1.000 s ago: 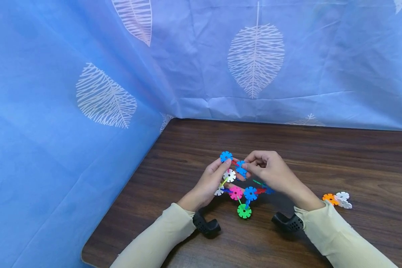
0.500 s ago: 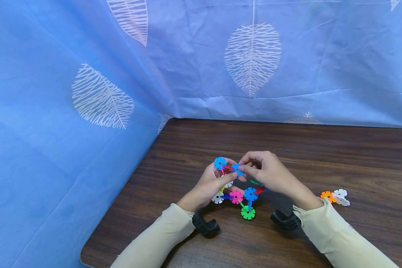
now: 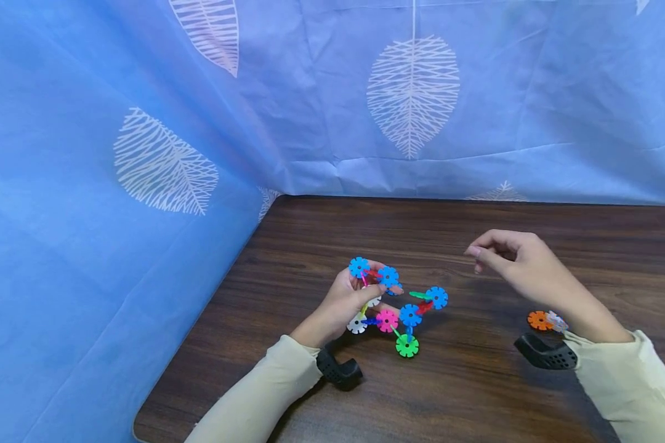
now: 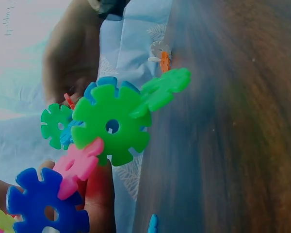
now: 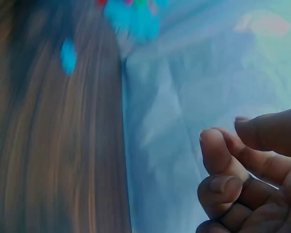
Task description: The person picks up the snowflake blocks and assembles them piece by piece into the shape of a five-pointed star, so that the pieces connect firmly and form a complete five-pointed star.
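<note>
My left hand holds a linked chain of notched plastic discs in blue, pink, white, green, red and yellow. Its thumb presses by a blue disc at the upper end, with other fingers behind the chain. The lower part hangs out to the right, ending near a blue disc and a green one. Close up in the left wrist view are a green disc and a dark blue disc. To the right, apart from the chain, my right hand hovers with loosely bent fingers and nothing between thumb and fingertips.
Below my right wrist, an orange disc joined to white discs lies on the dark wooden table. A blurred small blue piece shows over the wood in the right wrist view. A blue leaf-patterned curtain borders the table.
My right hand has let go of the chain's blue discs and moved right, above the orange and white discs. My left hand keeps its hold, shifted slightly left.
</note>
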Demonstrator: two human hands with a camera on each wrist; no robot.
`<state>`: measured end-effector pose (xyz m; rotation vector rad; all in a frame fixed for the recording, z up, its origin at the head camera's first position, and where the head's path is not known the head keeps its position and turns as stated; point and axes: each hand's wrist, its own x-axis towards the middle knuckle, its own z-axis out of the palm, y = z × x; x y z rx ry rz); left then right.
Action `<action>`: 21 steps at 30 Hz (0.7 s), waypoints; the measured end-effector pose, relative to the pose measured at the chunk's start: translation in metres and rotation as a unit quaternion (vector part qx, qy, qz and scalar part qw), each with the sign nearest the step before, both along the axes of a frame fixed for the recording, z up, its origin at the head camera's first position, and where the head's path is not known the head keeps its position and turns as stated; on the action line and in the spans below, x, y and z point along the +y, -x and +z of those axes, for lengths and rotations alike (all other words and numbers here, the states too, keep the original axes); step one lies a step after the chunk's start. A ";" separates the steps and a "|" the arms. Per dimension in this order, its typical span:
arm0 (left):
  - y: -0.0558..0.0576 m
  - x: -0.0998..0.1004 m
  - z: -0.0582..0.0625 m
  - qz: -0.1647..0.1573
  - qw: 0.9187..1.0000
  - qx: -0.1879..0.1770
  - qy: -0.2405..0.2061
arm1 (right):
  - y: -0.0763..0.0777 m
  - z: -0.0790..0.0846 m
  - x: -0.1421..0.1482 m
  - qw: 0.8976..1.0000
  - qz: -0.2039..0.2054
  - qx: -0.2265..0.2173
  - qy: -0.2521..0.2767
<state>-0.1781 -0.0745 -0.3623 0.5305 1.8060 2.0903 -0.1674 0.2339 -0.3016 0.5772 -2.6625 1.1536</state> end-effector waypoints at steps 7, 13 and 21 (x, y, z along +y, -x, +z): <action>-0.004 0.000 0.001 0.016 1.000 -0.012 0.008 | -0.011 -0.023 0.072 0.993 0.009 -0.026 -0.116; -0.005 0.000 -0.003 0.009 1.000 -0.006 0.024 | -0.013 -0.028 0.103 0.969 0.038 -0.138 -0.202; -0.004 0.002 0.001 -0.003 1.000 -0.007 0.020 | -0.013 -0.032 0.091 0.971 0.035 -0.058 -0.227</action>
